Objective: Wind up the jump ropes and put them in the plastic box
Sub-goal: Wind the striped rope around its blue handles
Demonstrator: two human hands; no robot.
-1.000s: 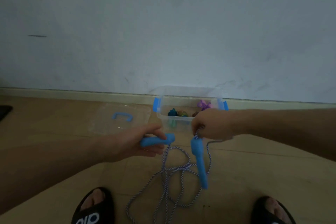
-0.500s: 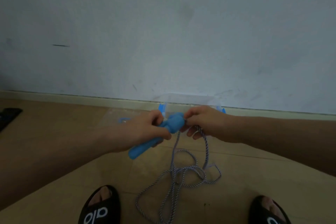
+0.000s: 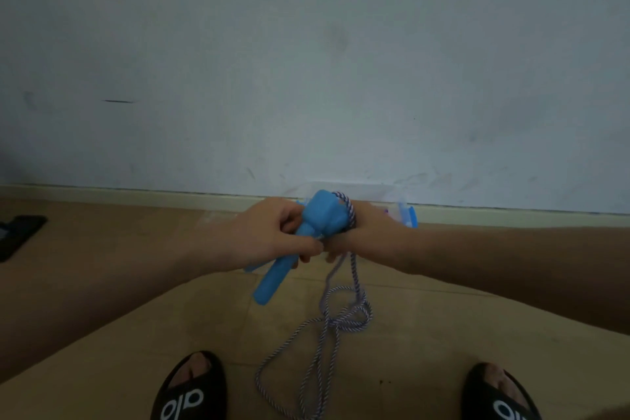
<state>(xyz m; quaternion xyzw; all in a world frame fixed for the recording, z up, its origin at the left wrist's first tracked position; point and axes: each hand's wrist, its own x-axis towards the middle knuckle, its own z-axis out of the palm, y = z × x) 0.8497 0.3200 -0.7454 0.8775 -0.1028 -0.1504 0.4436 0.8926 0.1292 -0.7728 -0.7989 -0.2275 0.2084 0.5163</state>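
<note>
My left hand [image 3: 269, 239] grips the two blue handles [image 3: 317, 218] of a jump rope, held side by side with their thick ends up and one thin end pointing down left. My right hand [image 3: 364, 232] pinches the purple-and-white cord [image 3: 349, 211] where it runs over the handle tops. The remaining cord [image 3: 334, 320] hangs down in loose loops to the floor between my feet. The clear plastic box [image 3: 407, 215] with blue clips stands by the wall, mostly hidden behind my hands.
A clear lid with a blue handle [image 3: 249, 268] lies on the floor under my left hand, largely hidden. A dark flat object [image 3: 17, 235] lies at the far left. My feet in black slippers [image 3: 191, 389] [image 3: 497, 392] stand on the beige tiled floor [image 3: 443, 334].
The second handle, which hung from my right hand, now sits beside the first in my left hand. My right hand has carried the cord over the handle tops, and both hands have risen.
</note>
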